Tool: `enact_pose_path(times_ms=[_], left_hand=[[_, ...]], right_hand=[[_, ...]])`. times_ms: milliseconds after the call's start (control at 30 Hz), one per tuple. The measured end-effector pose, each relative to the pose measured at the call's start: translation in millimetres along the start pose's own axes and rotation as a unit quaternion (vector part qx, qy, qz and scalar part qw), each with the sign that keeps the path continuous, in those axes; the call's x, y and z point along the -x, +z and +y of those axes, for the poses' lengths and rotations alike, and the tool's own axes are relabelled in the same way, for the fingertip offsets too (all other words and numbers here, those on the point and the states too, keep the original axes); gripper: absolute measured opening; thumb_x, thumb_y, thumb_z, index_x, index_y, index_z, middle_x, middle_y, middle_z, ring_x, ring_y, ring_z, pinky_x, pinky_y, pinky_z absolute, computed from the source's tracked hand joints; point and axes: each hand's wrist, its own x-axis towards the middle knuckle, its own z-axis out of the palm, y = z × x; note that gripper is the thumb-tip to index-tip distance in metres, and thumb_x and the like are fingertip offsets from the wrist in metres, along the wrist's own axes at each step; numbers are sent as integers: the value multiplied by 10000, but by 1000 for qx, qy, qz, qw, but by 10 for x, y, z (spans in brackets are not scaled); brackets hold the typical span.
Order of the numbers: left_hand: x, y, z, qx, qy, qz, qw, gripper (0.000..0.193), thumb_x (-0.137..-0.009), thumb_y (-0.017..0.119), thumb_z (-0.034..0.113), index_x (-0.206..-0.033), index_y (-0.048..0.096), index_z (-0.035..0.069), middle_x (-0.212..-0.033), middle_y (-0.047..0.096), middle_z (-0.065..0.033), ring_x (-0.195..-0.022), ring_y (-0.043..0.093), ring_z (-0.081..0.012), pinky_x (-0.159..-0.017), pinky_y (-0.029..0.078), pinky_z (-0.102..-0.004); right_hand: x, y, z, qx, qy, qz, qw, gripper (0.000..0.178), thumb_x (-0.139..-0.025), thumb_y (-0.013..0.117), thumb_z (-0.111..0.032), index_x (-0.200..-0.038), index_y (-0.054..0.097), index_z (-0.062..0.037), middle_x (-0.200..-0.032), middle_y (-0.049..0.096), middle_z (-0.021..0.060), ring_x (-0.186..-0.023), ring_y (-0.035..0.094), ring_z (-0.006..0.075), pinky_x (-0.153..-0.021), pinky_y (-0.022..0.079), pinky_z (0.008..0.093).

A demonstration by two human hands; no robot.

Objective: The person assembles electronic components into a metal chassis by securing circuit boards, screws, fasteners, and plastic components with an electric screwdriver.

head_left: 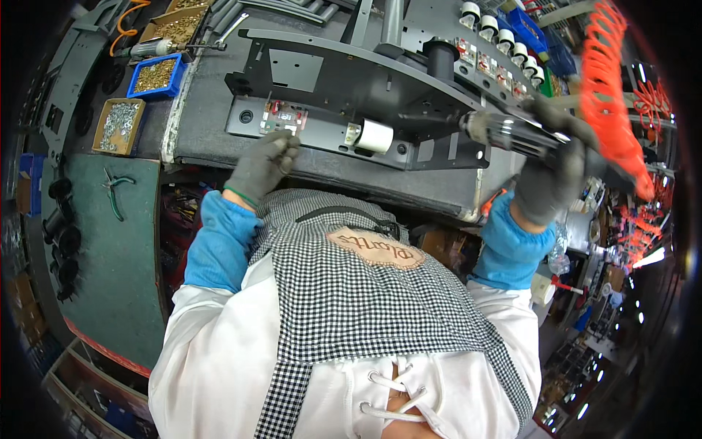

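My right hand [557, 168], in a grey glove, is wrapped round a pneumatic screwdriver [512, 134], blurred by motion, its bit pointing left over a long dark grey metal frame [358, 73]. My left hand [265, 167], gloved too, has its fingers curled together at the frame's near edge. Whatever they may pinch is hidden. Just beyond those fingers, a small circuit board [285, 117] with red parts lies on the frame's lower rail. A white cylindrical part [374, 136] sits on the same rail, between my hands.
A red coiled air hose [604, 66] hangs at right. Left of the frame stand a blue bin [156, 75] of brass-coloured fasteners and a box [119, 126] of silver ones. Pliers [114, 194] lie on a green surface. Several white cylinders [504, 40] line up at the back.
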Motion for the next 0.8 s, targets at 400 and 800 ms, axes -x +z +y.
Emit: enact_pose_path(times_ms=[400,800], left_hand=[[-275,-780,942,-45,77,87,992,346,-1013,527,125,-1327,526,-19,-1094,661,-106,-876,633,-130,-703,539,-210],[-557,-1115,1102,-17,46,80,996,341,-1014,545,134,-1321,541,-13,-1083,662,-103,-863,636,-120,-677,541,-190]], right_hand=[[414,1099,487,63,33,126,989,210,-872,542,-5,-1081,550,13,-956,688,200,-936,696,346,-856,584,516],[470,1451,779,189,63,157,967,190,-914,532,-81,-1087,527,-3,-971,676,207,-948,685,345,-849,583,499]])
